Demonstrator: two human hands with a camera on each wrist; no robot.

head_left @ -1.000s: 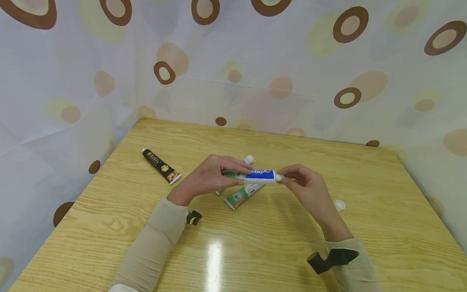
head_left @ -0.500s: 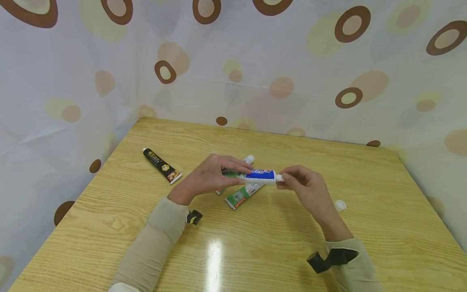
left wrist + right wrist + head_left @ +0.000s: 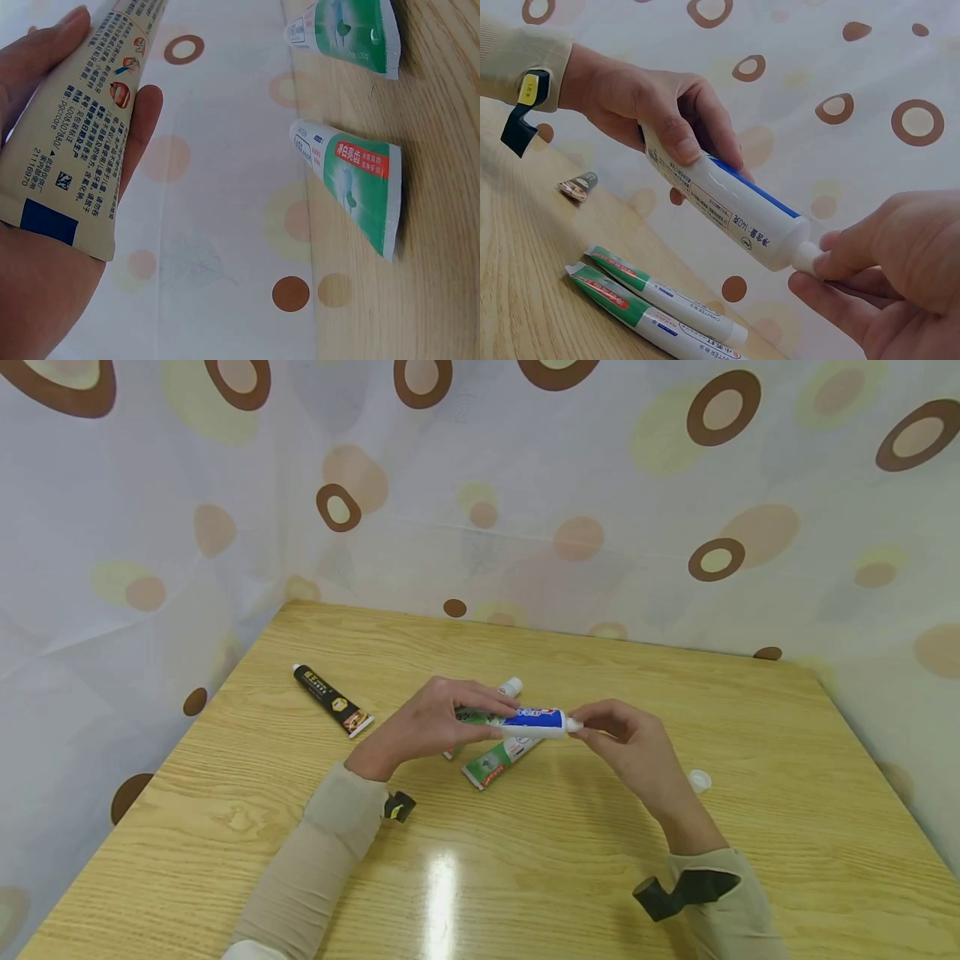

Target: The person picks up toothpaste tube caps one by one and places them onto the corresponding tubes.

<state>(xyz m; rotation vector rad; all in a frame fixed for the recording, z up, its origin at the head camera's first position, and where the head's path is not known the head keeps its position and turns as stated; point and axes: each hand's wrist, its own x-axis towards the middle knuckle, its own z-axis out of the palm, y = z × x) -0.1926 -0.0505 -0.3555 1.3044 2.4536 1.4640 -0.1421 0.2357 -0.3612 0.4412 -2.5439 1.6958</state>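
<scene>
Above the shiny wood-grain table, the left hand, fingers curled, held a blue-and-white tube; the right hand pinched its white tip, perhaps a cap. Circle-patterned sheeting rose behind the table.

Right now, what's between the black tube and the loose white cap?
Head view: two green tubes; above the table, left hand, blue tube and right hand.
</scene>
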